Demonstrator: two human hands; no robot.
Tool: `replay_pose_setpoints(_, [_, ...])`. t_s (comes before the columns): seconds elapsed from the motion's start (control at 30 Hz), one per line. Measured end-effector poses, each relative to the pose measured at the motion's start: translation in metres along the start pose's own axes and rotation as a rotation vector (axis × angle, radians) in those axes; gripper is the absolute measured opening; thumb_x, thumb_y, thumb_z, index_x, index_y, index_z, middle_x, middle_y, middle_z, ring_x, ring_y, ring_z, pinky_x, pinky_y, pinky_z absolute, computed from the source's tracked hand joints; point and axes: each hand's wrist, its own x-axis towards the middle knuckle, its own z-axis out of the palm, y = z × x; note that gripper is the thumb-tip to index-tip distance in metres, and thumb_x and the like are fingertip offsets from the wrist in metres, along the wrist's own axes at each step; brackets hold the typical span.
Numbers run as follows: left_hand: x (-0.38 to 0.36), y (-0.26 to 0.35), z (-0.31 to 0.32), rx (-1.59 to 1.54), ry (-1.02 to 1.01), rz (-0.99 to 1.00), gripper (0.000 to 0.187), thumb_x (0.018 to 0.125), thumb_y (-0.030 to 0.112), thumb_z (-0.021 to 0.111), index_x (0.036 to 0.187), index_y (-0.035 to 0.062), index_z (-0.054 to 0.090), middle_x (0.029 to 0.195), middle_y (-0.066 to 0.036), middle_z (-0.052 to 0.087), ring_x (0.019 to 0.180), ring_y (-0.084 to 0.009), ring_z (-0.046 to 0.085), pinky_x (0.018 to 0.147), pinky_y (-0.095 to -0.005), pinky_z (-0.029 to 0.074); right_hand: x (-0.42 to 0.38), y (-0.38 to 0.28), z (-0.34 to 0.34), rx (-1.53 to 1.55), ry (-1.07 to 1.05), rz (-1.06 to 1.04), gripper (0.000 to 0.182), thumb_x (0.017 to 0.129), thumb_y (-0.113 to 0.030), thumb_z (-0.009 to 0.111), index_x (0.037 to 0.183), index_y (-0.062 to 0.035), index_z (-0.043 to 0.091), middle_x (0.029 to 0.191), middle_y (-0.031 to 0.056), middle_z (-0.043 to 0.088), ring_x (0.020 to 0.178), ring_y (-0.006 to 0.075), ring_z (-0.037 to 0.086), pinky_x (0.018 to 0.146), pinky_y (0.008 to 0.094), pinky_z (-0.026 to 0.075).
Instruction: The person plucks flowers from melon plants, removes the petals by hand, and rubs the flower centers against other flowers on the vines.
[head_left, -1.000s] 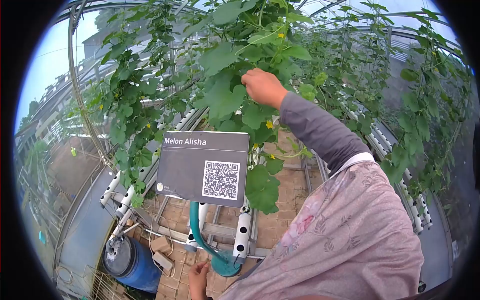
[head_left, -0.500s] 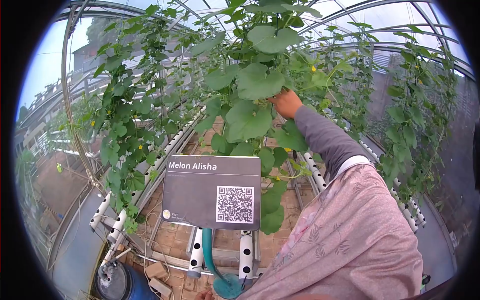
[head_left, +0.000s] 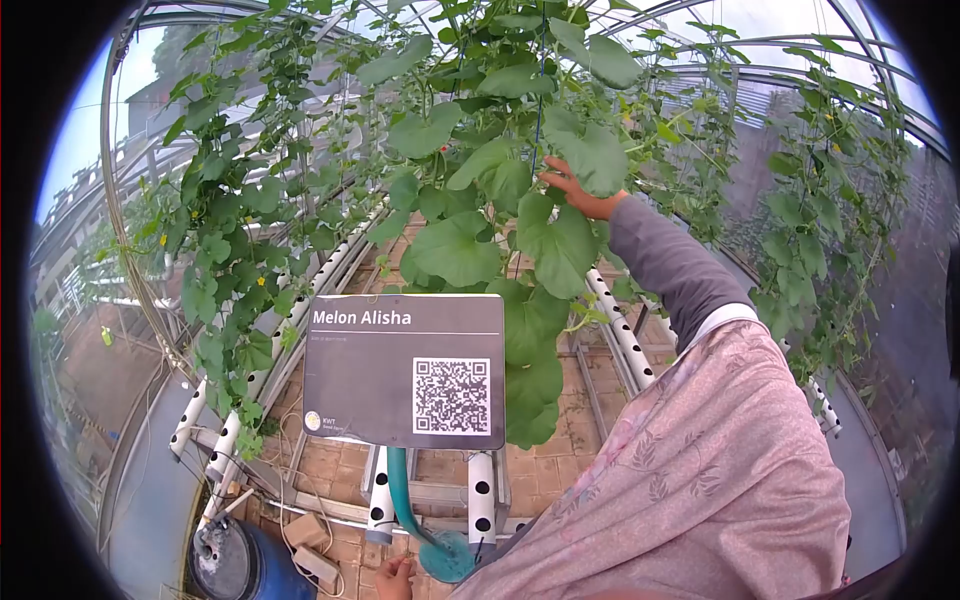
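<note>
My right hand [head_left: 584, 198] reaches in among the leaves of a tall melon plant [head_left: 455, 250], beside a dark support string [head_left: 537, 125]. Its fingers are stretched out and slightly apart, and a broad leaf [head_left: 592, 155] covers part of the hand. Low at the bottom edge is my left hand [head_left: 395, 578], with its fingers curled together. Whether anything is in it I cannot make out. In front of the plant stands a dark sign [head_left: 360, 375] reading "Melon Alisha", with a QR code.
A green pipe [head_left: 400, 495] runs down from behind the sign to a round green base [head_left: 447, 556]. White pipes with holes [head_left: 481, 505] line the brick floor. A blue barrel [head_left: 265, 560] stands at lower left, near bricks [head_left: 306, 531]. More vines [head_left: 225, 240] climb on both sides.
My right hand has loosened from the stem area, its fingers now spread, and leaves around it have shifted. More of my left hand shows at the bottom. The view has moved slightly.
</note>
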Motion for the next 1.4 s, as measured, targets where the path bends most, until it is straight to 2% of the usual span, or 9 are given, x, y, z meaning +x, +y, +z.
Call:
replay_pose_setpoints(0.2, [-0.014, 0.027, 0.014, 0.129, -0.058, 0.017, 0.029, 0.091, 0.02, 0.059, 0.111, -0.0009, 0.06, 0.096, -0.011, 0.066, 0.081, -0.0181, 0.065, 0.064, -0.0302, 0.051, -0.005, 0.005, 0.014, 0.06, -0.088, 0.048, 0.061, 0.077, -0.008, 0.057, 0.135, -0.0208, 0.049, 0.142, 0.0115, 0.043, 0.13, 0.0323, 0.041, 0.108, 0.0432, 0.034])
replay_pose_setpoints(0.3, [-0.018, 0.021, 0.022, 0.144, 0.039, 0.013, 0.029, 0.091, 0.02, 0.059, 0.112, -0.0004, 0.061, 0.097, -0.011, 0.067, 0.082, -0.0184, 0.065, 0.066, -0.0291, 0.051, -0.002, 0.003, 0.026, 0.205, -0.038, 0.131, 0.052, 0.077, -0.01, 0.056, 0.129, -0.0181, 0.054, 0.131, 0.0137, 0.052, 0.118, 0.034, 0.051, 0.098, 0.0444, 0.042])
replay_pose_setpoints(0.37, [-0.032, 0.035, 0.033, 0.134, 0.075, 0.002, 0.029, 0.091, 0.02, 0.06, 0.111, -0.0002, 0.062, 0.097, -0.011, 0.067, 0.082, -0.0185, 0.065, 0.066, -0.0288, 0.05, -0.005, 0.012, 0.065, -0.066, -0.144, 0.108, 0.034, 0.079, -0.014, 0.057, 0.112, -0.0175, 0.065, 0.104, 0.0083, 0.067, 0.098, 0.0253, 0.061, 0.086, 0.0402, 0.044])
replay_pose_setpoints(0.47, [-0.046, 0.044, 0.053, 0.098, 0.133, -0.008, 0.029, 0.09, 0.02, 0.06, 0.111, 0.0002, 0.063, 0.098, -0.011, 0.068, 0.082, -0.0187, 0.065, 0.067, -0.0289, 0.05, 0.003, -0.021, -0.015, 0.018, -0.29, 0.072, 0.034, 0.075, -0.014, 0.06, 0.109, -0.0158, 0.065, 0.11, 0.0096, 0.065, 0.101, 0.0242, 0.059, 0.085, 0.037, 0.043])
replay_pose_setpoints(0.5, [-0.048, 0.044, 0.062, 0.072, 0.147, -0.008, 0.029, 0.09, 0.02, 0.06, 0.112, 0.0003, 0.063, 0.098, -0.011, 0.068, 0.083, -0.0188, 0.066, 0.067, -0.0292, 0.05, 0.001, -0.025, -0.009, 0.035, -0.284, 0.075, 0.034, 0.075, -0.014, 0.06, 0.109, -0.0158, 0.065, 0.11, 0.0096, 0.065, 0.101, 0.0242, 0.059, 0.085, 0.037, 0.043])
replay_pose_setpoints(0.57, [-0.05, 0.049, 0.084, 0.098, 0.157, -0.02, 0.03, 0.09, 0.021, 0.061, 0.113, 0.0006, 0.063, 0.099, -0.011, 0.068, 0.083, -0.0192, 0.066, 0.068, -0.0291, 0.051, -0.005, -0.029, 0.003, 0.087, 0.308, -0.069, 0.03, 0.073, -0.015, 0.061, 0.102, -0.0143, 0.067, 0.116, 0.0097, 0.061, 0.109, 0.0268, 0.054, 0.093, 0.0413, 0.04])
replay_pose_setpoints(0.8, [-0.073, 0.11, 0.191, 0.11, 0.122, -0.106, 0.025, 0.089, 0.016, 0.063, 0.109, 0.0002, 0.061, 0.091, -0.007, 0.066, 0.077, -0.0141, 0.062, 0.066, -0.0258, 0.046, -0.047, -0.06, 0.002, 0.254, 0.275, -0.172, 0.021, 0.07, -0.017, 0.066, 0.09, -0.0136, 0.067, 0.115, 0.0058, 0.058, 0.116, 0.028, 0.048, 0.109, 0.0563, 0.028])
replay_pose_setpoints(1.13, [-0.105, 0.113, 0.244, 0.204, 0.142, -0.153, 0.028, 0.089, 0.016, 0.061, 0.111, -0.0002, 0.06, 0.094, -0.008, 0.067, 0.078, -0.0154, 0.064, 0.067, -0.0264, 0.048, -0.081, -0.05, 0.022, 0.287, 0.239, -0.048, 0.018, 0.069, -0.022, 0.066, 0.083, -0.0114, 0.068, 0.093, 0.0057, 0.06, 0.096, 0.0251, 0.055, 0.105, 0.0565, 0.031])
replay_pose_setpoints(1.4, [-0.119, 0.113, 0.261, 0.134, 0.247, -0.191, 0.027, 0.088, 0.015, 0.063, 0.11, -0.0003, 0.063, 0.09, -0.006, 0.067, 0.075, -0.0136, 0.062, 0.065, -0.0256, 0.046, -0.099, -0.029, 0.03, 0.282, 0.175, 0.084, 0.019, 0.073, -0.022, 0.065, 0.088, -0.0113, 0.069, 0.087, 0.0059, 0.062, 0.092, 0.0253, 0.058, 0.105, 0.0562, 0.031])
